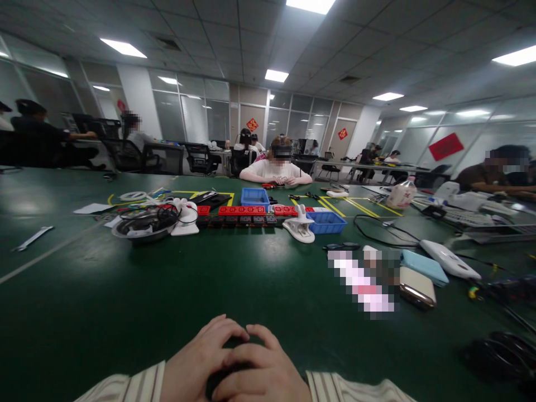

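Observation:
My left hand [199, 357] and my right hand [263, 368] are together low in the middle of the view, over the near part of the green table [188, 290]. Their fingers are loosely bent and slightly apart, and they meet or overlap in front of me. I see nothing held in either one. Part of the palms and lower fingers is hidden, with a dark gap between the hands. Striped cuffs cover both wrists. Right of the hands lie a cream rounded case [417, 287], a light blue case [425, 267] and a blurred-out pink-white item [360, 282].
Across the table's middle stand a metal bowl [144, 229], white clips [300, 226], red socket blocks [242, 210] and blue bins [329, 222]. A wrench [36, 238] lies at left, a white device [450, 259] and black cables at right. A person [278, 162] sits opposite.

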`<state>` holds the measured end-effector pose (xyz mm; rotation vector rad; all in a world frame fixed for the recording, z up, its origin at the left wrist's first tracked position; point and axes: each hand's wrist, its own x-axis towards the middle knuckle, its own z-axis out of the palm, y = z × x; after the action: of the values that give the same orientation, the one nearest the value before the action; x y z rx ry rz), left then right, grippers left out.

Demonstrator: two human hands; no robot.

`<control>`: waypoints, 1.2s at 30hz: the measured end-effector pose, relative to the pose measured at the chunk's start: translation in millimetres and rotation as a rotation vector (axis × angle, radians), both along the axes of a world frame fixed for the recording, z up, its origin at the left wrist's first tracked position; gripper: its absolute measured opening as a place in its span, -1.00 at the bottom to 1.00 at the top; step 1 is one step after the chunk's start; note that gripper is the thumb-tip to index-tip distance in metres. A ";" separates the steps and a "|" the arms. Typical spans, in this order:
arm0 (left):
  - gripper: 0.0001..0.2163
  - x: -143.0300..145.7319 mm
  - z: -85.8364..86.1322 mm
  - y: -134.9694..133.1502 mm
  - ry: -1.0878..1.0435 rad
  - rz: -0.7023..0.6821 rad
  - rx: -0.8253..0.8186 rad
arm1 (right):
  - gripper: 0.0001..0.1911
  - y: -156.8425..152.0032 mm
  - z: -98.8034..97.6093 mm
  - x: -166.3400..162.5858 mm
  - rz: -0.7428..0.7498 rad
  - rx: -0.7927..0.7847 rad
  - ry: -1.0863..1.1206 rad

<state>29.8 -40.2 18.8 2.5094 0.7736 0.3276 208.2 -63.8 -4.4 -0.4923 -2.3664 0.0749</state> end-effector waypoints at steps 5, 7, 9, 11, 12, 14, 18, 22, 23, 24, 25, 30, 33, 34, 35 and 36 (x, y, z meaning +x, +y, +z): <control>-0.43 -6.3 -2.9 -1.4 -0.040 0.039 -0.019 | -0.77 -2.4 21.5 11.6 0.043 -0.034 0.006; -0.45 -4.8 -1.9 -3.7 -0.028 0.037 -0.007 | -0.80 -2.5 25.8 10.4 -0.013 -0.043 0.056; -0.48 -2.1 -2.2 -7.0 -0.046 0.078 0.047 | -0.75 -1.8 24.4 5.6 -0.092 -0.069 0.153; -0.52 0.7 -3.4 -10.3 -0.083 0.143 0.098 | -0.66 -0.7 19.2 -0.6 -0.166 -0.104 0.254; -0.56 2.0 -3.6 -11.5 -0.088 0.162 0.104 | -0.60 -0.2 16.1 -3.4 -0.201 -0.118 0.294; -0.65 4.3 -2.3 -12.6 -0.057 0.152 0.075 | -0.50 0.4 10.7 -7.5 -0.264 -0.128 0.327; -0.72 8.1 5.6 -9.2 0.030 0.109 -0.005 | -0.48 -1.0 10.2 -8.5 -0.280 -0.091 0.272; -0.70 9.8 7.5 -5.4 0.058 0.041 -0.012 | -0.63 -4.9 20.1 -4.8 -0.216 -0.062 0.172; -0.69 9.9 7.1 -5.3 0.057 0.032 -0.005 | -0.66 -5.6 22.3 -4.0 -0.201 -0.057 0.149; -0.70 9.7 6.9 -5.6 0.054 0.030 0.001 | -0.69 -6.2 24.0 -3.4 -0.182 -0.049 0.134; -0.69 9.5 7.3 -6.1 0.052 0.034 0.002 | -0.71 -6.4 25.0 -3.1 -0.160 -0.039 0.129; -0.54 5.7 14.2 -5.8 0.092 0.025 -0.062 | -0.65 -2.9 23.6 -4.3 -0.020 0.031 0.142; -0.47 1.2 11.3 -3.9 0.075 0.001 -0.068 | -0.64 -0.8 22.1 -5.8 -0.070 0.069 0.232; -0.45 0.0 8.8 -3.9 0.059 -0.002 -0.064 | -0.64 -0.7 21.9 -5.9 -0.107 0.051 0.241; -0.46 -0.8 6.1 -4.4 0.041 -0.001 -0.057 | -0.63 -0.9 21.8 -6.0 -0.142 0.012 0.234; -0.47 -1.1 3.5 -5.4 0.022 0.006 -0.044 | -0.62 -1.2 21.6 -6.0 -0.175 -0.040 0.226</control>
<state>28.7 -45.5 22.3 2.4734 0.7888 0.2823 202.2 -65.0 17.1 -0.6716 -2.0971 0.0922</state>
